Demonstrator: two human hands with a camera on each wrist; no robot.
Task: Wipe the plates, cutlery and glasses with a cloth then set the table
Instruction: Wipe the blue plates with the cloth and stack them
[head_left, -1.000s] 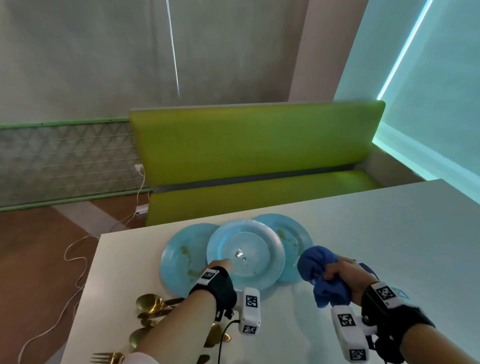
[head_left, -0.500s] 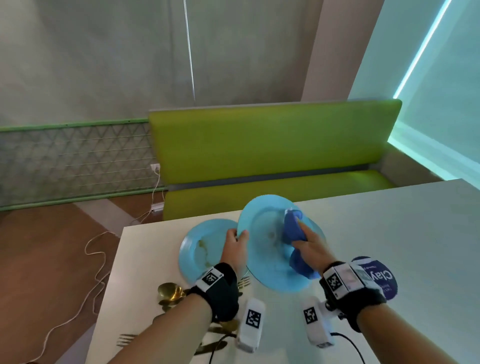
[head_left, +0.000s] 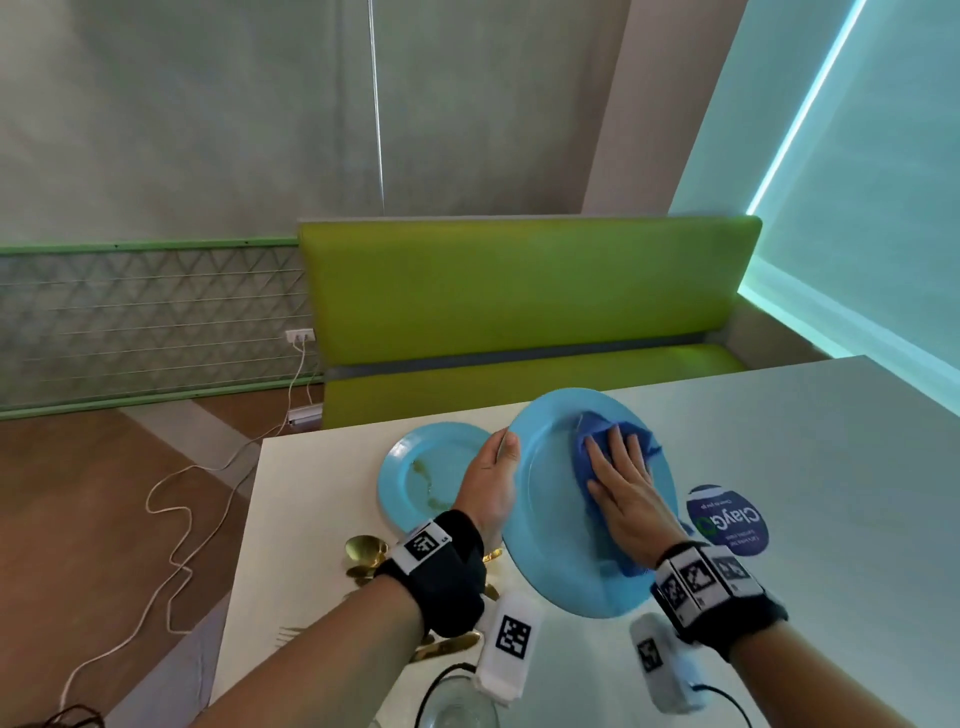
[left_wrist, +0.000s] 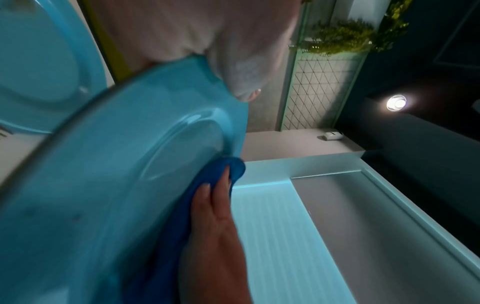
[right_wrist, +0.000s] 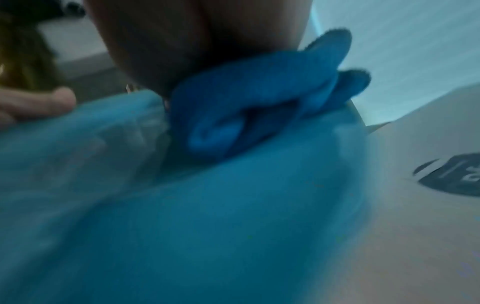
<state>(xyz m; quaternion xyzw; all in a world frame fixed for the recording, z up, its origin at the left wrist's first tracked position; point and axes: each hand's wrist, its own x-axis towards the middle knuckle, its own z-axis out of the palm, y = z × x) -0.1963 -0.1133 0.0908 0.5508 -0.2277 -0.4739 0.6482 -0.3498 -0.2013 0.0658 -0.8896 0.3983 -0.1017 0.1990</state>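
Observation:
A light blue plate (head_left: 550, 525) is lifted off the white table (head_left: 810, 467) and tilted toward me. My left hand (head_left: 493, 467) grips its left rim, thumb on the front face. My right hand (head_left: 618, 483) lies flat with straight fingers on a dark blue cloth (head_left: 597, 441), pressing it against the plate's face. The left wrist view shows the plate (left_wrist: 109, 174), the cloth (left_wrist: 233, 166) and the right hand's fingers (left_wrist: 221, 197). In the blurred right wrist view the cloth (right_wrist: 246, 107) is bunched on the plate (right_wrist: 207, 226). A second blue plate (head_left: 421, 478) with brown smears lies on the table to the left.
Gold spoons (head_left: 363, 551) and other gold cutlery (head_left: 447, 647) lie near the table's left front. A glass (head_left: 457, 706) stands at the bottom edge. A round dark blue sticker (head_left: 727, 519) is on the table right of the plate. A green bench (head_left: 519, 312) stands behind the table.
My left hand has lifted the top plate off the stack and tilted it up. My right hand brought the cloth onto its face and now lies flat on it.

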